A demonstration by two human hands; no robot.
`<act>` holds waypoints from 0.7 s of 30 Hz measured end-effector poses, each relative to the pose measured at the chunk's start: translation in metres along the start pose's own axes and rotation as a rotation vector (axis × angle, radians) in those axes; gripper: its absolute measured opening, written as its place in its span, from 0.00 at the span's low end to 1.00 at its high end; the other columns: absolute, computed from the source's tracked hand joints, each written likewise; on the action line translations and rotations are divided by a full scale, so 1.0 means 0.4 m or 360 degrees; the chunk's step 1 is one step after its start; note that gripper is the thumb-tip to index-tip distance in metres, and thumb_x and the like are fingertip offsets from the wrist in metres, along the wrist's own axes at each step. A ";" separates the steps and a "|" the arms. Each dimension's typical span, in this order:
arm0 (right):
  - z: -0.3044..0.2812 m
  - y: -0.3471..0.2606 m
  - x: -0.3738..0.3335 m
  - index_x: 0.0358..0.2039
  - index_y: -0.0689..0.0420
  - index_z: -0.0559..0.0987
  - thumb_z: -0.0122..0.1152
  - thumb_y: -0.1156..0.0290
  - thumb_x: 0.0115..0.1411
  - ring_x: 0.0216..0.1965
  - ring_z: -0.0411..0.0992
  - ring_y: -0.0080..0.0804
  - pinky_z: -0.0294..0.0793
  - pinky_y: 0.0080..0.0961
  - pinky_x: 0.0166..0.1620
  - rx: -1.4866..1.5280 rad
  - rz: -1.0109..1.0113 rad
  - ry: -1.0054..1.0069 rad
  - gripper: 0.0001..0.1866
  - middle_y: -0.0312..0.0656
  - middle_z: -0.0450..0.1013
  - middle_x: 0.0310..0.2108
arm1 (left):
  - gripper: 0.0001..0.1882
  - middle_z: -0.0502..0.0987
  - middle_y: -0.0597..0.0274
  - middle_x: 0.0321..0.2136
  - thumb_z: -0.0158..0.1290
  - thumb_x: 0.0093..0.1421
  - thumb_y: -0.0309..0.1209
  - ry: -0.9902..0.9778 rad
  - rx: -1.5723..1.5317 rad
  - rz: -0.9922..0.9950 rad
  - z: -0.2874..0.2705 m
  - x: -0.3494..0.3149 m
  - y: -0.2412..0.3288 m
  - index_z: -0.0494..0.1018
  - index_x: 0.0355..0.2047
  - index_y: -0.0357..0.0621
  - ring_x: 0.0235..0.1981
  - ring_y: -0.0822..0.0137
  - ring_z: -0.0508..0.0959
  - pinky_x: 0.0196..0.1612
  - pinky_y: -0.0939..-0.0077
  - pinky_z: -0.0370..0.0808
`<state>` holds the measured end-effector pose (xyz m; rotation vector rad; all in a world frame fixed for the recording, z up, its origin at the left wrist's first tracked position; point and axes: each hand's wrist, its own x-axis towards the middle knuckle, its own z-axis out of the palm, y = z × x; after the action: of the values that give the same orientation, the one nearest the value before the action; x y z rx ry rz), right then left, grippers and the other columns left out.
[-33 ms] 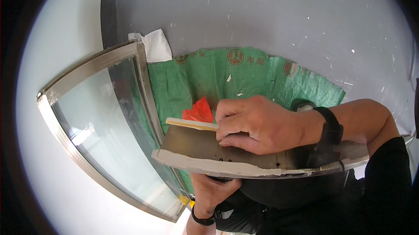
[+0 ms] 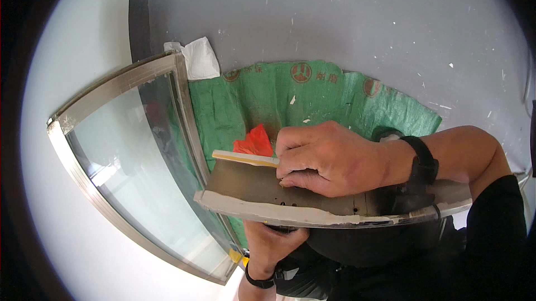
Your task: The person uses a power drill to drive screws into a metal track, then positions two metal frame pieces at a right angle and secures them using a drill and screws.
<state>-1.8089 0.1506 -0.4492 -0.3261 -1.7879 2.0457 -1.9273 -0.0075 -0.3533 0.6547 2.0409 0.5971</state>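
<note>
"Is the right hand (image 2: pixel 340 158) gripping anything?"

"Its fingers are bunched at the far edge of the metal channel (image 2: pixel 245 180), where the pale strip (image 2: pixel 245 159) ends; they hide whatever they pinch, so I can't tell."

"And the left hand (image 2: pixel 273 248)?"

"Under the near edge, fingers out of sight. Propping or clasping, I can't say; probably it steadies the channel across the person's front."

"Anything in the way?"

"The glazed frame (image 2: pixel 186 100) crowds the channel's left end. Beyond lie a red scrap (image 2: pixel 255 142) and the green sheet (image 2: pixel 312 97)."
</note>
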 end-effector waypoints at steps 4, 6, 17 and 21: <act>0.004 0.012 -0.007 0.28 0.58 0.76 0.65 0.73 0.54 0.29 0.71 0.39 0.70 0.32 0.30 -0.0111 -0.0021 -0.0031 0.06 0.40 0.67 0.31 | 0.23 0.79 0.57 0.31 0.67 0.38 0.30 -0.0062 0.0081 0.0004 -0.006 0.006 0.006 0.75 0.37 0.36 0.32 0.64 0.79 0.39 0.71 0.75; 0.000 0.006 -0.004 0.27 0.58 0.75 0.66 0.72 0.54 0.29 0.71 0.40 0.70 0.33 0.30 -0.0022 0.0001 -0.0013 0.07 0.41 0.67 0.31 | 0.23 0.79 0.56 0.31 0.67 0.38 0.29 -0.0016 0.0030 0.0008 -0.003 0.004 0.002 0.75 0.37 0.36 0.33 0.64 0.79 0.39 0.71 0.75; -0.017 0.040 0.012 0.32 0.60 0.74 0.60 0.73 0.55 0.32 0.71 0.44 0.71 0.35 0.35 0.0000 0.0016 -0.0044 0.06 0.45 0.68 0.32 | 0.22 0.79 0.54 0.30 0.65 0.39 0.29 -0.0041 0.0021 0.0109 0.011 0.048 -0.020 0.75 0.36 0.37 0.32 0.59 0.80 0.38 0.70 0.75; -0.036 0.046 0.025 0.32 0.60 0.73 0.59 0.73 0.57 0.33 0.71 0.46 0.71 0.37 0.35 -0.0191 -0.0021 -0.0176 0.06 0.46 0.67 0.32 | 0.22 0.79 0.51 0.30 0.65 0.39 0.30 -0.0132 0.0150 0.0073 0.019 0.087 -0.016 0.75 0.36 0.37 0.33 0.57 0.80 0.38 0.67 0.76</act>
<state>-1.8145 0.1659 -0.4688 -0.2390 -1.9785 1.9863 -1.9387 0.0113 -0.3819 0.7711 1.9903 0.4946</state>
